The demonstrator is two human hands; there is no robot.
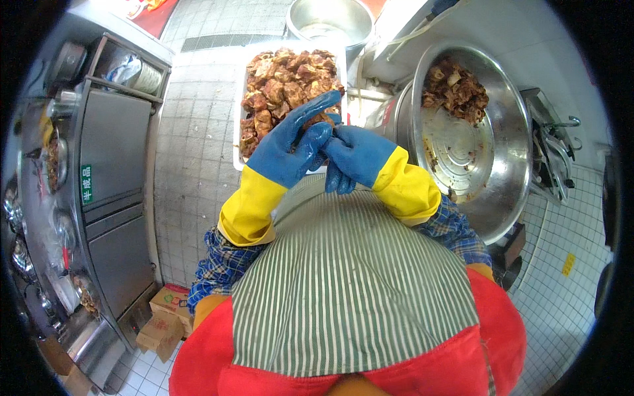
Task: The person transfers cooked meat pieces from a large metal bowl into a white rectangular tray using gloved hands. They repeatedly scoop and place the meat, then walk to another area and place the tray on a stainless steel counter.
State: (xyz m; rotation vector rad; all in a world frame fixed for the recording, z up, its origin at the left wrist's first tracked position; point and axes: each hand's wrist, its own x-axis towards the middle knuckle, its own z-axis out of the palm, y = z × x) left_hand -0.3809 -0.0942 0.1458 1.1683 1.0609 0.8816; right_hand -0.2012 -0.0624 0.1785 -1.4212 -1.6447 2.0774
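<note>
My left hand [291,143] and my right hand [357,152] meet in front of my body, in blue rubber gloves with yellow cuffs. The left forefinger points up and right above the thumb. A brown piece of meat [318,119] shows in the gap between them; whether it is gripped or lies behind is unclear. My right fingertips touch the left hand near its thumb, the lower fingers curled down. What they pinch is hidden. Just beyond the hands is a white plastic tray [238,151] heaped with chunks of browned or marinated meat [282,74].
To the right stands a large steel basin [505,198] with a smaller heap of meat [453,89]. Another steel bowl [329,17] is beyond the tray. A steel cabinet counter [116,148] runs along the left, with cardboard boxes [161,329] at its foot.
</note>
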